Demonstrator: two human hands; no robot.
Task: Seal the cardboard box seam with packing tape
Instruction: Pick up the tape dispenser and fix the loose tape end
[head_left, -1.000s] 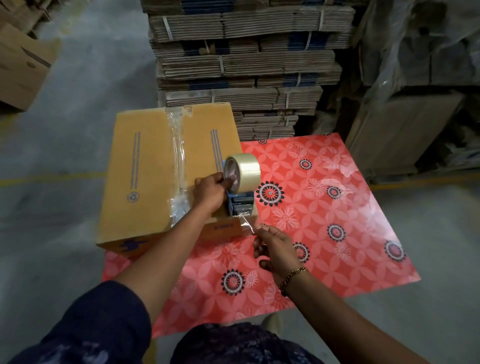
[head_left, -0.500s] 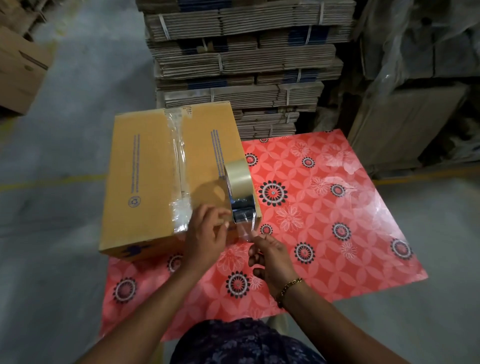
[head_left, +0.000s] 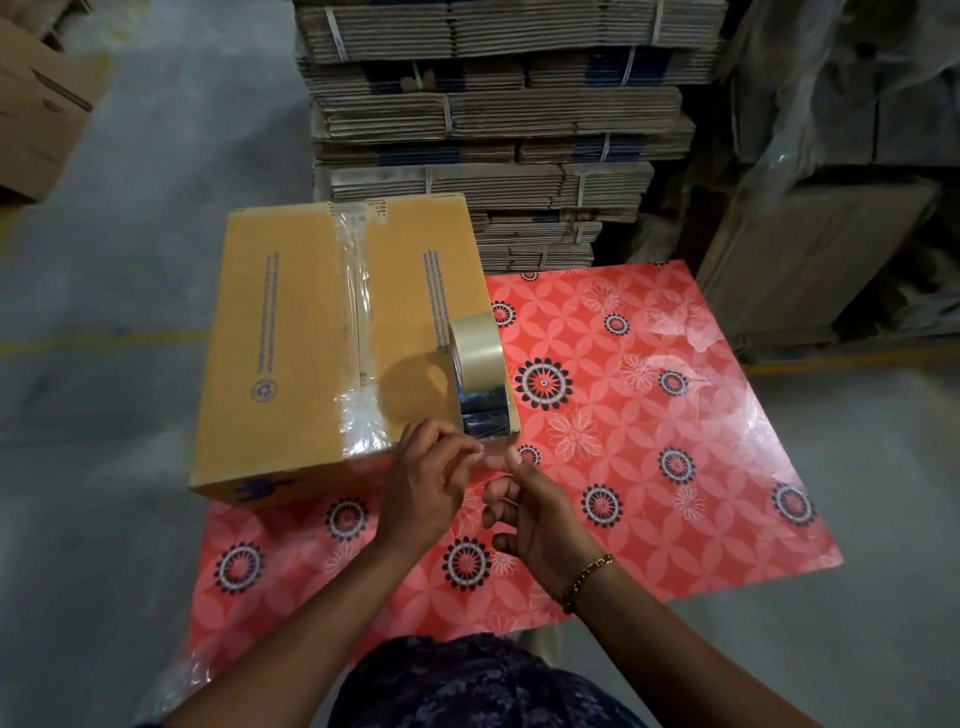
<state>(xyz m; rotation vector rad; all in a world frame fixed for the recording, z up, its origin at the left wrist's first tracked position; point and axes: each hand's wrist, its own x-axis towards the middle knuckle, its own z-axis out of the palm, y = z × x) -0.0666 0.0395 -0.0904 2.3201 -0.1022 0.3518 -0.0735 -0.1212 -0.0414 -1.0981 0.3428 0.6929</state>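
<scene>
A yellow-brown cardboard box (head_left: 291, 332) lies on a red flowered sheet (head_left: 649, 441). Clear tape (head_left: 356, 312) runs along its centre seam and wrinkles over the near edge. A tape dispenser (head_left: 480, 384) with a roll of clear tape stands on the box's near right corner. My left hand (head_left: 423, 488) and my right hand (head_left: 535, 514) meet just below the dispenser, both pinching the loose end of tape pulled from it. The clear strip between the fingers is hard to make out.
Tied bundles of flattened cartons (head_left: 493, 119) are stacked right behind the box. Plastic-wrapped cardboard (head_left: 831, 156) stands at the right. Another brown box (head_left: 36, 109) sits far left on the grey concrete floor (head_left: 104, 415), which carries a yellow line.
My left hand has let go of the dispenser, left it standing on the box corner, and come down to join my right hand at the tape end.
</scene>
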